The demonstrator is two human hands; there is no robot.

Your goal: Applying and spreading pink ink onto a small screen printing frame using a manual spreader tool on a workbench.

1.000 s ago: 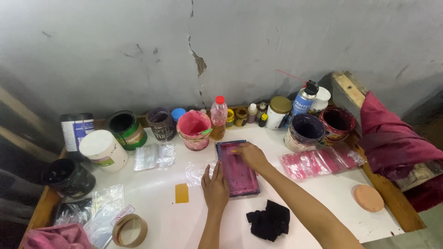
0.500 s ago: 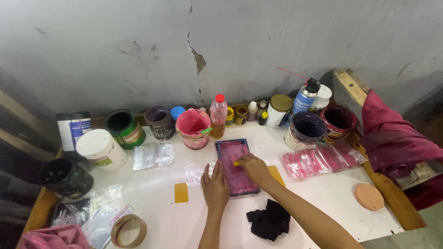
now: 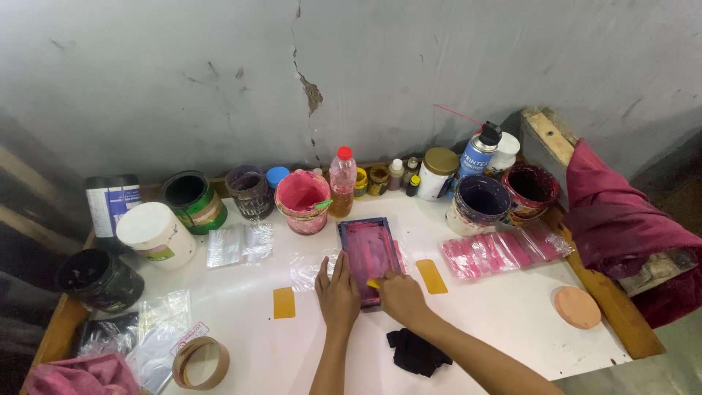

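Pink screen frame (image 3: 371,252) – 1 | yellow cards (image 3: 284,302) – 2 | hands: left (image 3: 338,291) flat on frame, right (image 3: 398,296) gripping squeegee (image 3: 374,283)

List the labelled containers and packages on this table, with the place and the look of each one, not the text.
Spray can: back right, blue cylinder, black nozzle, red straw.
Green tin: back left, open, green and cream label.
White tub: left, round, white lid, small label.
Dark can: far left by the wall, white and blue label.
Clear bottle: back centre, red cap, amber liquid.
Pink packets: right, in a row.
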